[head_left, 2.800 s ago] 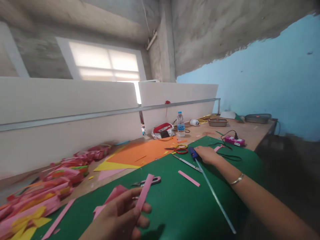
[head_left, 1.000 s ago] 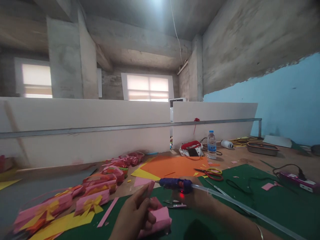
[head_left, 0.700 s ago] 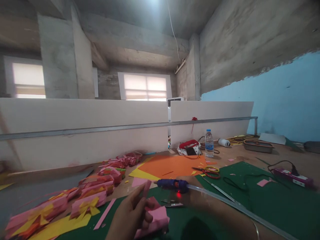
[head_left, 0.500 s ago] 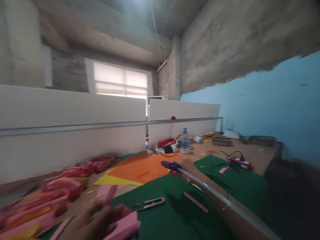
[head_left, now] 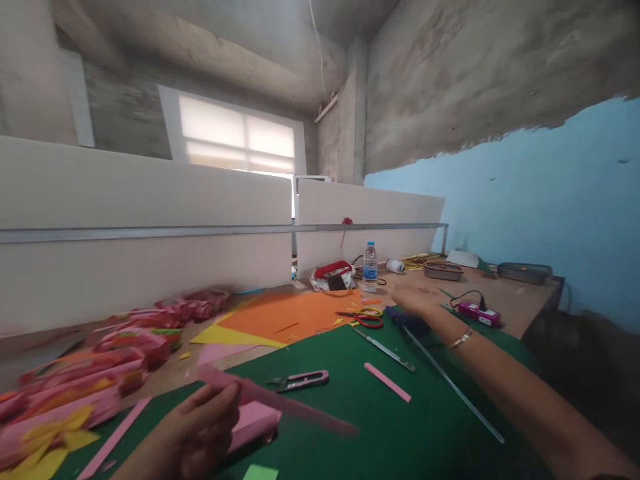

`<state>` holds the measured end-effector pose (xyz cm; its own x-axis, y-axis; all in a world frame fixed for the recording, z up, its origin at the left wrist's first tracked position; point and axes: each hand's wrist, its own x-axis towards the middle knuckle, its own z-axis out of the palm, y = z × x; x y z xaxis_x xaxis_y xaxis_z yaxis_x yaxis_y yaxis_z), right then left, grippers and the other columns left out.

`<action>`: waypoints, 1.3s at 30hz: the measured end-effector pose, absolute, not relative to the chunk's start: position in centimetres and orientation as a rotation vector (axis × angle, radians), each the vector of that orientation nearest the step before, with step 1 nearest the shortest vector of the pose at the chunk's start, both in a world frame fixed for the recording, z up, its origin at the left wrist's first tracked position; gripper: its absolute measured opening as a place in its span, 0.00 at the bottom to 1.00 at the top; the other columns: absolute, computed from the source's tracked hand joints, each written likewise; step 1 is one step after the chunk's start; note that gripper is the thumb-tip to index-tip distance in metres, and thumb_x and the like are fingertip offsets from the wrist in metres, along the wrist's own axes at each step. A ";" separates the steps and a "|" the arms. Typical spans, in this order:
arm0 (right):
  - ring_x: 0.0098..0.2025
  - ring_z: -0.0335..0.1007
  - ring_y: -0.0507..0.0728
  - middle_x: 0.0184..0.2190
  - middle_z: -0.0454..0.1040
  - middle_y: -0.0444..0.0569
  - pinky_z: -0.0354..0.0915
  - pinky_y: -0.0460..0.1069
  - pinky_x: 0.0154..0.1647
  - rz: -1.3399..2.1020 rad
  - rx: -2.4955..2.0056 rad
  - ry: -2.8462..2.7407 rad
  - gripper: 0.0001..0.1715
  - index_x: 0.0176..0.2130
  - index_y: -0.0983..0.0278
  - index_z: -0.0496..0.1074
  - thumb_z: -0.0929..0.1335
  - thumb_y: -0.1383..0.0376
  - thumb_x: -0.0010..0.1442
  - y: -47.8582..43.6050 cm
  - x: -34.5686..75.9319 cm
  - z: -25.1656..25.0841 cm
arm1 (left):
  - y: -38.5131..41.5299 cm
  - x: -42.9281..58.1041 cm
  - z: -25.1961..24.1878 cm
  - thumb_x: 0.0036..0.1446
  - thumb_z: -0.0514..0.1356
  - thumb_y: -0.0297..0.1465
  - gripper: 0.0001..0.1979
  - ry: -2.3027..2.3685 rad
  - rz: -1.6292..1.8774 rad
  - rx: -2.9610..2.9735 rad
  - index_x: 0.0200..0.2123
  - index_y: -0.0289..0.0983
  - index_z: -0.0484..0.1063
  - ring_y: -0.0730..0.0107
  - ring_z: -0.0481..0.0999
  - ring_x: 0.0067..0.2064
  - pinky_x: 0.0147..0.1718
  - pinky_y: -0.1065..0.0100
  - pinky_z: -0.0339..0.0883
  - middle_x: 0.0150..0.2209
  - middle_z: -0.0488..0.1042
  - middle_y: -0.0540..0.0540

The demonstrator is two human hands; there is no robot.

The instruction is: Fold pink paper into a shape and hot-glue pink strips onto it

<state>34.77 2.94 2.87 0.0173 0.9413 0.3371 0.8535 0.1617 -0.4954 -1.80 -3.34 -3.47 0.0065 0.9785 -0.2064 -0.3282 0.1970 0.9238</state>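
My left hand point(head_left: 193, 427), at lower left, is closed on a pink paper strip point(head_left: 300, 407) that slants across the green mat point(head_left: 345, 367). Just behind it lies a folded pink paper piece point(head_left: 255, 425). My right hand point(head_left: 413, 299) is smeared by motion; its fingers cannot be made out. Close below it is the blue glue gun point(head_left: 397, 316), also blurred, with a long clear glue stick point(head_left: 455, 385) trailing out. On the mat rest thread snips point(head_left: 303, 380), a shorter pink strip point(head_left: 387, 382) and a slim pen-like cutter point(head_left: 385, 349).
Red-handled scissors point(head_left: 369, 321) lie by orange paper point(head_left: 290, 313) and yellow paper point(head_left: 215, 333). Pink paper pieces point(head_left: 115, 360) crowd the left side. A water bottle point(head_left: 370, 268), a pouch point(head_left: 333, 275) and a purple power strip point(head_left: 479, 313) stand farther back.
My right hand has moved right and away with the glue gun lower and further right, baring the scissors and cutter. My left hand has raised a pink strip across the mat.
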 end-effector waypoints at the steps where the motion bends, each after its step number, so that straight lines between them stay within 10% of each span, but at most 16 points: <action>1: 0.45 0.68 0.59 0.39 0.73 0.52 0.62 0.51 0.46 0.253 -1.637 -1.954 0.11 0.36 0.70 0.74 0.67 0.64 0.58 2.8 32.7 3.4 | -3.7 -1.9 -2.8 0.29 0.73 0.35 0.18 1.055 1.192 0.802 0.25 0.37 0.71 0.79 0.68 0.23 0.20 0.78 0.67 0.23 0.70 0.52; 11: 0.23 0.66 0.48 0.20 0.68 0.40 0.61 0.41 0.26 1.009 -0.963 -2.116 0.07 0.30 0.67 0.69 0.63 0.69 0.57 -2.1 13.9 2.1 | -4.8 -1.3 -1.0 0.44 0.64 0.39 0.13 1.243 1.323 1.435 0.32 0.38 0.74 0.72 0.68 0.26 0.26 0.72 0.61 0.22 0.72 0.54; 18: 0.26 0.65 0.48 0.22 0.67 0.41 0.62 0.43 0.31 0.831 -1.102 -1.824 0.06 0.29 0.67 0.68 0.62 0.73 0.55 2.1 19.0 0.7 | -1.5 -2.1 -3.8 0.41 0.64 0.42 0.29 1.583 0.721 2.438 0.47 0.35 0.73 0.48 0.70 0.50 0.50 0.55 0.59 0.47 0.75 0.37; 26: 0.15 0.58 0.46 0.12 0.61 0.38 0.54 0.40 0.16 1.109 -1.114 -1.855 0.08 0.23 0.67 0.67 0.65 0.68 0.52 2.5 19.6 -1.5 | -1.2 -1.9 -4.4 0.46 0.61 0.38 0.23 1.645 0.623 2.349 0.46 0.37 0.74 0.50 0.69 0.52 0.51 0.57 0.60 0.51 0.73 0.38; 39: 0.19 0.53 0.46 0.11 0.55 0.37 0.47 0.42 0.19 0.747 -1.183 -2.057 0.13 0.17 0.68 0.69 0.67 0.64 0.48 0.8 18.6 -0.9 | -2.1 -1.5 -2.2 0.41 0.63 0.34 0.13 1.608 1.008 2.240 0.34 0.41 0.75 0.55 0.72 0.46 0.42 0.67 0.64 0.40 0.75 0.46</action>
<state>18.59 0.82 -0.86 -0.3883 0.8880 0.2465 0.5231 0.4326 -0.7343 -1.52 -2.14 -2.21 0.1731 0.8969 0.4069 0.7570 -0.3855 0.5276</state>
